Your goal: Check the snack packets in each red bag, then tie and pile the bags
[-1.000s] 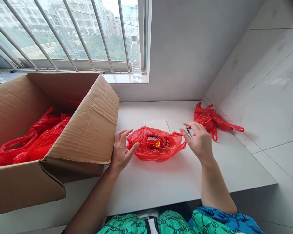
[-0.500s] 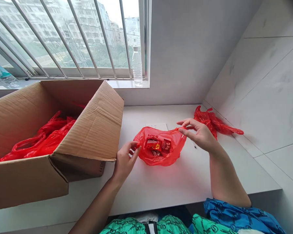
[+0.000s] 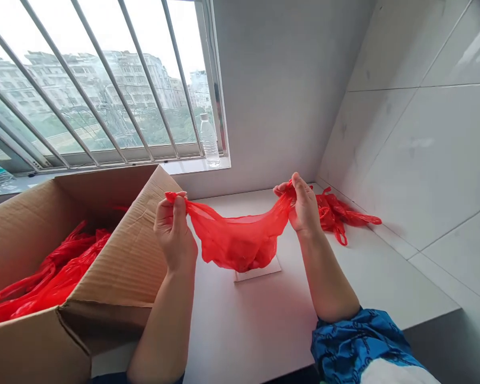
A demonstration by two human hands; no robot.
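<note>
Lifted clear of the worktop (image 3: pixel 256 330) since half a second ago, the red bag (image 3: pixel 240 240) now hangs in the air, stretched between the two hands, which have both risen and drawn further apart. The left hand (image 3: pixel 175 234) is closed on one handle, thumb and fingers pinching the twisted plastic just in front of the flap of the cardboard box (image 3: pixel 132 256). The right hand (image 3: pixel 302 205) is closed on the other handle, fingers curled round it. The bag's belly sags between them, bulging with its contents, low over a white pad (image 3: pixel 260 273) that lies flat on the worktop; whether it touches the pad cannot be told. Inside the box, on the left, lie more red bags (image 3: pixel 48 277). Just behind the right hand a small heap of red bags (image 3: pixel 338 213) rests by the tiled wall. A clear bottle (image 3: pixel 209 140) stands on the windowsill (image 3: pixel 192 165)
</note>
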